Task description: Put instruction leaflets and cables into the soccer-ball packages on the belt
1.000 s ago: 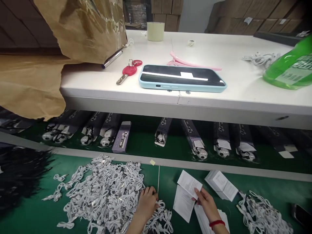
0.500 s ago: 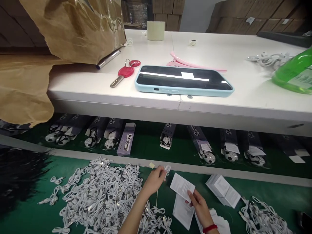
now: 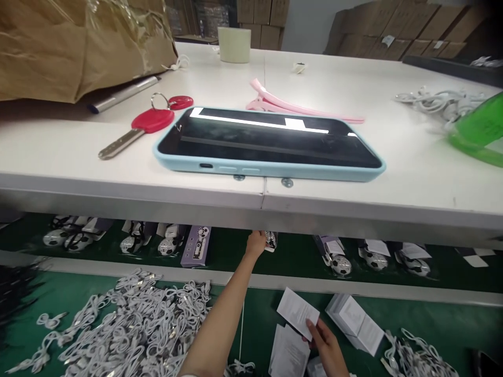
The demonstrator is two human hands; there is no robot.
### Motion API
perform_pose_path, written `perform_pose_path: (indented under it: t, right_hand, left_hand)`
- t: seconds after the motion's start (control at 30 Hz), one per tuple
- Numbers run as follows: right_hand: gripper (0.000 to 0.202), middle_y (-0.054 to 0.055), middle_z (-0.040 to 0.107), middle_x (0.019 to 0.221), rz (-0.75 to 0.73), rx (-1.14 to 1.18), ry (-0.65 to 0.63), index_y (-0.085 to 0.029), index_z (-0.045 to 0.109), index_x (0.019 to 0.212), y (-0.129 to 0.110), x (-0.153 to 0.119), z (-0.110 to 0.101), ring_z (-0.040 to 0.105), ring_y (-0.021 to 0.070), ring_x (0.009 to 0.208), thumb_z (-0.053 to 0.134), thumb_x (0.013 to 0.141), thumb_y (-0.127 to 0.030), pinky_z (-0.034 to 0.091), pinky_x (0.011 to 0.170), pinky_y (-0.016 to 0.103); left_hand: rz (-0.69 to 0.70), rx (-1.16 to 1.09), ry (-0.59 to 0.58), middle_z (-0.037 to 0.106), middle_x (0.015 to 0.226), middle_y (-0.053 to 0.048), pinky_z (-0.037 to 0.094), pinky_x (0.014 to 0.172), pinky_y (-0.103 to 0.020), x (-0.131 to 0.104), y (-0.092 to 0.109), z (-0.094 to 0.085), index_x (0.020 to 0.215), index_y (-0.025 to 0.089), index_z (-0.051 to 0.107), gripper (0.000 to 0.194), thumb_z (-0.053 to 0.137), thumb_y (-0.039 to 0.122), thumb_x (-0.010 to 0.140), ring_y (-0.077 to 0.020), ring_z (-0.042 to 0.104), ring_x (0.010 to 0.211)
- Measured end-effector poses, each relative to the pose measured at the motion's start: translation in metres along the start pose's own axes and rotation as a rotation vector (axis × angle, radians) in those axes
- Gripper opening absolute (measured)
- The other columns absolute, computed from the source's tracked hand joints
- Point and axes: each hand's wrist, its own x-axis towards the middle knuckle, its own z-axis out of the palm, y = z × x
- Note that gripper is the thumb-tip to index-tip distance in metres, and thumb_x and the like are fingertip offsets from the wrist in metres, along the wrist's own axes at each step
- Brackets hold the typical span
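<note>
My left hand (image 3: pixel 256 244) reaches under the white shelf, at the left edge of a small open box (image 3: pixel 271 241) with a black-and-white football-patterned item in it. Its fingers are curled and partly hidden by the shelf edge; what they hold does not show. My right hand (image 3: pixel 328 345) pinches a printed white leaflet (image 3: pixel 298 312) by its right corner. Below that leaflet lie more leaflets (image 3: pixel 288 353), and a neat leaflet stack (image 3: pixel 356 322) sits to the right. A big heap of bundled white cables (image 3: pixel 145 324) spreads left of my left forearm.
Above, the white shelf (image 3: pixel 412 193) carries a phone (image 3: pixel 271 139), a red key (image 3: pixel 151 121), a pink hair clip (image 3: pixel 291 102), a tape roll (image 3: pixel 234 44) and a green bottle (image 3: pixel 481 128). Along the green strip lie a purple box (image 3: pixel 195 246) and several packed football-patterned items (image 3: pixel 340 263).
My left hand, which held a white cable bundle near the table rail, has moved forward to the small box under the shelf. The right hand still holds the leaflet. The view has shifted closer to the shelf.
</note>
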Motion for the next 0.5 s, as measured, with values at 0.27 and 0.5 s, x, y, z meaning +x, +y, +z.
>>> perform_pose_path:
  t: [0.27,0.5]
  right_hand:
    - [0.058,0.005,0.068,0.084,-0.081,-0.006,-0.027,-0.019,0.063,0.1,-0.006,0.009,0.013,0.061,0.0221,0.066,0.058,0.07,-0.068,0.051,0.061,0.033]
    - [0.052,0.014,0.062,0.121,-0.655,-0.499,0.21,-0.015,0.055,0.126,-0.072,0.04,0.003,0.063,0.0274,0.102,0.035,0.092,-0.048,0.052,0.085,0.037]
  left_hand:
    - [0.128,0.051,-0.006,0.065,0.086,-0.012,0.043,0.08,-0.034,-0.022,0.0,0.004,0.075,0.018,0.055,0.027,0.042,0.034,0.093,-0.0234,0.06,0.088]
    - [0.192,-0.034,-0.022,0.065,0.097,-0.008,0.044,0.073,-0.03,-0.054,-0.011,0.006,0.094,0.02,0.049,0.027,0.033,0.042,0.094,-0.0194,0.065,0.079]
